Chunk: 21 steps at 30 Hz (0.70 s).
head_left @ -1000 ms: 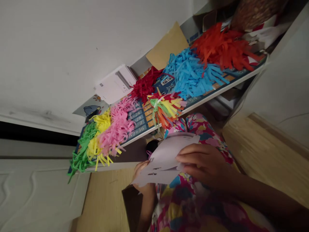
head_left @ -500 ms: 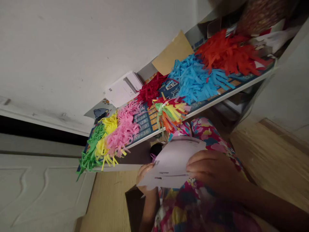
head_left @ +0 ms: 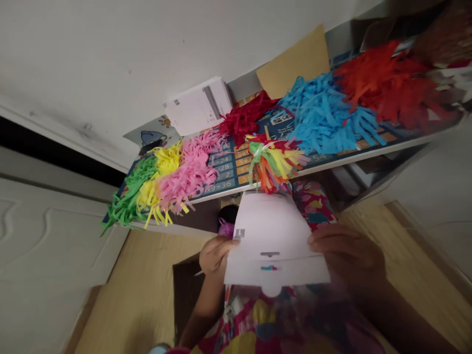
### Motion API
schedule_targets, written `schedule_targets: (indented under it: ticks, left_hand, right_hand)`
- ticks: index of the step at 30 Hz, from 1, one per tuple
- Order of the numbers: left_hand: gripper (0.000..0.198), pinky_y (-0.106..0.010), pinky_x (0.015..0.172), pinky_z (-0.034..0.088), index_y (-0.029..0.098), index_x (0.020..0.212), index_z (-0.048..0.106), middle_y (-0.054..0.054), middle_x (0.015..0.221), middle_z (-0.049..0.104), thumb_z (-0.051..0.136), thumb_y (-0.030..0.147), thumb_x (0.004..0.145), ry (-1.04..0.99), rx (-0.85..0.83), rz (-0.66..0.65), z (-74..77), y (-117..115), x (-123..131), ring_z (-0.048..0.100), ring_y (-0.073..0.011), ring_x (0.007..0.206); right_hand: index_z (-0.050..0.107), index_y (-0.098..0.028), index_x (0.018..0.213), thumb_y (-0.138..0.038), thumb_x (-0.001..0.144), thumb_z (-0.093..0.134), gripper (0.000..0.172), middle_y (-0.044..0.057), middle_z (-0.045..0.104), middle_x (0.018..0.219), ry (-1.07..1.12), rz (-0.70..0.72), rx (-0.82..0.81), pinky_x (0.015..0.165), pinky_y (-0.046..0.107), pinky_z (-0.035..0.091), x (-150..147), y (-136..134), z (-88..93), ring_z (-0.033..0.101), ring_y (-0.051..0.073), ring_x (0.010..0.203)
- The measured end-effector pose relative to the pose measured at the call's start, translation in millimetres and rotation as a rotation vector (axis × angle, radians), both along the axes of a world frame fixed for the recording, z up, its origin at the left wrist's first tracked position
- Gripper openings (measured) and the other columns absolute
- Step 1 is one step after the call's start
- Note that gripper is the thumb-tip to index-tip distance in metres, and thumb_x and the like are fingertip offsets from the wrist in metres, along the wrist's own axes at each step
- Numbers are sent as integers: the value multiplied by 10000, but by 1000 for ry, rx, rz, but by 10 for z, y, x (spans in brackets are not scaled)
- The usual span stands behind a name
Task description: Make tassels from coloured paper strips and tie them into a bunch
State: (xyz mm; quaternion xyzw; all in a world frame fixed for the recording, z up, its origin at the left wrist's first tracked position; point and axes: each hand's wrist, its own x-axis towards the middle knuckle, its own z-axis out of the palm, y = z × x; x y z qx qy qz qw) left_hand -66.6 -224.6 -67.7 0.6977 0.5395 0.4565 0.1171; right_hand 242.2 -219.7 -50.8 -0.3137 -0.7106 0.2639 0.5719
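A white paper sheet point(head_left: 273, 236) now faces the camera, spread wide and flat in the lower centre of the frame, where a moment ago it was tilted and curling. It has a small printed mark near its left edge, a short grey mark and a small teal-and-pink mark across its middle, and a rounded tab at its lower edge. The left hand point(head_left: 216, 255) pinches the left side and the right hand point(head_left: 348, 255), slightly blurred, grips the right side. The hands are well apart, with the sheet stretched between them.

The sheet's top edge sits just under a multicoloured paper tassel point(head_left: 273, 164) tied with green ribbon, which hangs over the edge of a white shelf point(head_left: 332, 166). Along the shelf, across a blue multiplication-table chart point(head_left: 224, 172), lie a green paper fringe point(head_left: 129, 201), a pink paper fringe point(head_left: 191, 169), a blue paper fringe point(head_left: 324, 115) and a red paper fringe point(head_left: 387, 83).

Below the hands is a lap in floral fabric point(head_left: 313, 201). Pale wooden flooring point(head_left: 129, 295) spreads open at lower left, and a strip of the same flooring point(head_left: 405, 236) lies at lower right, beyond the right hand
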Motion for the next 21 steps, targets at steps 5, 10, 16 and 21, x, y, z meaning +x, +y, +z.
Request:
schedule_targets:
  ticks: [5,10,16,21]
  left_hand:
    - [260,-244,568,538,200,825,751,-46,735,756,646,437,846,-209,-90,-10,-258,-59,192,683,-165,610]
    - [510,-284,664,557,169,1022,738,-106,873,765,807,533,672,-323,-184,-167,-504,-244,240,706,-208,725]
    - [359,-255,656,533,176,952,711,-64,827,741,768,474,761,-599,-370,-70,-644,-281,366,688,-169,712]
    - [295,-232,595,486,184,890,709,-14,727,693,780,433,748,-659,-495,88,-778,-328,454,618,-129,624]
  right_hand:
    - [740,-268,872,-246,860,677,68,37,695,880,12,-40,-131,662,286,553,-45,16,-314,669,175,767]
    - [704,-245,814,-349,715,819,184,52,661,910,140,-123,-272,719,334,537,-155,-135,-690,645,218,850]
    - [624,-220,637,-411,766,755,265,88,638,1053,51,-365,-593,830,410,507,-416,-308,-929,616,252,981]
    - [605,-229,618,-499,747,729,325,67,643,810,-12,-458,-874,759,386,501,-518,-311,-874,617,247,839]
